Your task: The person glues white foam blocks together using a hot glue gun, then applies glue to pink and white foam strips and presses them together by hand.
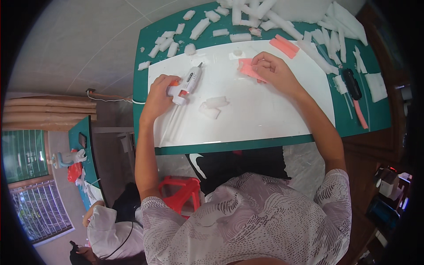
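My left hand is curled at the handle of a white glue gun with orange parts. Its nozzle points up and to the right over the white board. In the fingers of my right hand is a pink strip of soft sheet, pinched near the board's far side. A small whitish bit lies just beyond it. Two short white rolls rest on the board between my hands, closer to me.
Many white soft rolls and scraps lie along the far side of the green table. Folded pink pieces sit at the board's far right. A black-handled tool lies at right. A red stool stands below; another person sits at left.
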{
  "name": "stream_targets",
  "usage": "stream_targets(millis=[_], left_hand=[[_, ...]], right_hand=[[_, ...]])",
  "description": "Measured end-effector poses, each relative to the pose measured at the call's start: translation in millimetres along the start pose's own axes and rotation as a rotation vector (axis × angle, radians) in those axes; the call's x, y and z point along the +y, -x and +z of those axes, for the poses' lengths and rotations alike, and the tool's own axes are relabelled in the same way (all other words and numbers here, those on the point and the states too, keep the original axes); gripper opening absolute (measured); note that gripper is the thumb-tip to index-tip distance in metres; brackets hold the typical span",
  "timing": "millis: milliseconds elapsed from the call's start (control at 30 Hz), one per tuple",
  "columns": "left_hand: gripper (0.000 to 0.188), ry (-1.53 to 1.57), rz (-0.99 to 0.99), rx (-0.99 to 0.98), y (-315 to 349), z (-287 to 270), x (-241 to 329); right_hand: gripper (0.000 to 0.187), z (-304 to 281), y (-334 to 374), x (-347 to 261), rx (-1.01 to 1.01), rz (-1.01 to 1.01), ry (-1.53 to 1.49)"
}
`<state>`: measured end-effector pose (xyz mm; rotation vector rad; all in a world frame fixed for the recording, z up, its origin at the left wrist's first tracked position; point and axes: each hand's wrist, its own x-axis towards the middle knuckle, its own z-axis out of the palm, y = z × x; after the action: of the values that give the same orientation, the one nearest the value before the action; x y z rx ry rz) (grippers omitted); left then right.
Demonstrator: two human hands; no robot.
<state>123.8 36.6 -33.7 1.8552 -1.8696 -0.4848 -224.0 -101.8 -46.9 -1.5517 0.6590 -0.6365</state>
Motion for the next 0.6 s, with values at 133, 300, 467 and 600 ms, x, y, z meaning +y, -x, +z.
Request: stream_targets(millis=[133, 300, 467, 600], left_hand=[[0.062, -0.012, 0.027, -0.07, 10, -12, 12], [0.052, -0.215, 0.19, 0.001, 23, -21, 45], [0.042, -0.07, 0.25, -0.115, 19, 22, 100], [0.04, -0.193, 0.173, -0.243, 10, 41, 105]], right_hand=[[0.016, 3, 1, 0, -0.027, 0.015, 0.011], [0.015, 2, 4, 5, -0.059, -0.008, -0.009], [0.015, 4, 3, 4, -0.116, -0.031, -0.014], [0.015, 6, 2, 4, -0.148, -0.054, -0.001]])
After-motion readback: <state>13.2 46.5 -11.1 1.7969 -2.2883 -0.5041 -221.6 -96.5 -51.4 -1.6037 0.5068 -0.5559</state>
